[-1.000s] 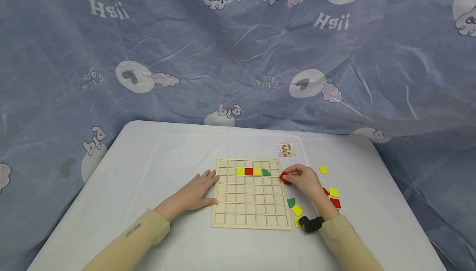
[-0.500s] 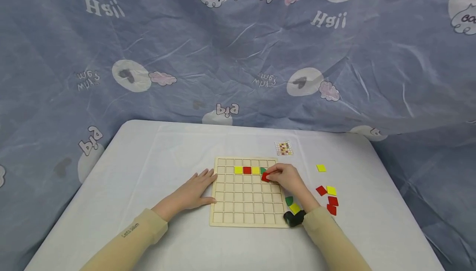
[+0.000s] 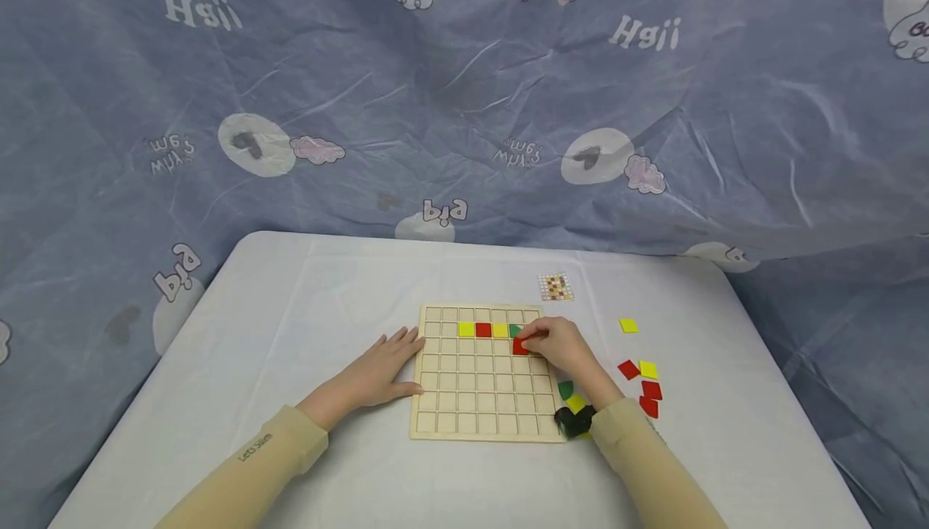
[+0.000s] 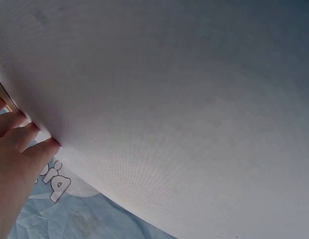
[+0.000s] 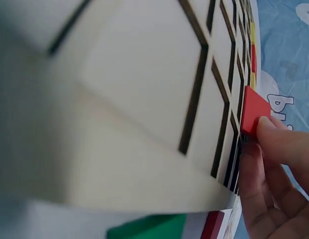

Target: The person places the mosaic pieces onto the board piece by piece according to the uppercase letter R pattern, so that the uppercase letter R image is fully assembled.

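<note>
My right hand [image 3: 562,345] pinches a red square tile [image 5: 255,110] between thumb and fingers. In the head view the tile lies over a cell of the wooden grid board [image 3: 475,426], just below a green quarter-round tile [image 3: 514,330] that the fingers partly cover. Left of the green tile, in the same row, sit a yellow tile [image 3: 500,331], a red tile [image 3: 483,330] and another yellow tile [image 3: 466,330]. My left hand [image 3: 377,369] rests with spread fingers at the board's left edge; its fingertips also show in the left wrist view.
Right of the board lie loose tiles: a yellow one [image 3: 628,326], a red one [image 3: 628,369] and several more. A green tile [image 3: 565,389] lies close to the board's right edge. Behind the board is a small printed pattern card [image 3: 556,286]. A patterned cloth [image 3: 450,93] hangs behind the table.
My right hand has carried the red tile leftward from beside the board onto the grid, and the tile now lines up with a cell. The left hand stays at the edge.
</note>
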The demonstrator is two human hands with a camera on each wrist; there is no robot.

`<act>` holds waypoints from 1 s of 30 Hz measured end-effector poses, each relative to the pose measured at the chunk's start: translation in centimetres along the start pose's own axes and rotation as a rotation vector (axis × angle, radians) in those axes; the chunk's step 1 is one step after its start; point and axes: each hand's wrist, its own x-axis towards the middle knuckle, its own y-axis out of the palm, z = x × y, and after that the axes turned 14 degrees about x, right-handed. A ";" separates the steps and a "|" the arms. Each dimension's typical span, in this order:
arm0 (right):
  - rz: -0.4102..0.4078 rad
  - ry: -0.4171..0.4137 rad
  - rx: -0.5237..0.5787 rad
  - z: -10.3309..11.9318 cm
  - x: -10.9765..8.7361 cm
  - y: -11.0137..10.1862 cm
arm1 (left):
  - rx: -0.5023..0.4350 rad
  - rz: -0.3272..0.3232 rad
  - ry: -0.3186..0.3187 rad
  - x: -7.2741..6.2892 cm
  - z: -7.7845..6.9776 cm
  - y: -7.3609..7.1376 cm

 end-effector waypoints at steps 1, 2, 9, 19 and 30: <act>-0.005 -0.003 -0.007 0.1 0.0 0.0 | 0.001 0.002 -0.002 0.0 0.0 -0.1; -0.009 -0.011 -0.017 0.1 -0.1 0.1 | 0.003 0.003 -0.003 0.1 -0.1 -0.1; -0.044 -0.031 -0.058 0.3 -0.1 0.5 | -0.007 0.002 -0.007 0.2 -0.2 -0.3; -0.014 -0.038 -0.005 0.2 -1.6 -1.4 | -0.015 0.001 -0.008 -0.1 -0.2 -0.3; 0.002 0.039 -0.068 -1.7 -4.7 -3.8 | -0.019 0.002 0.004 0.0 -0.1 -0.2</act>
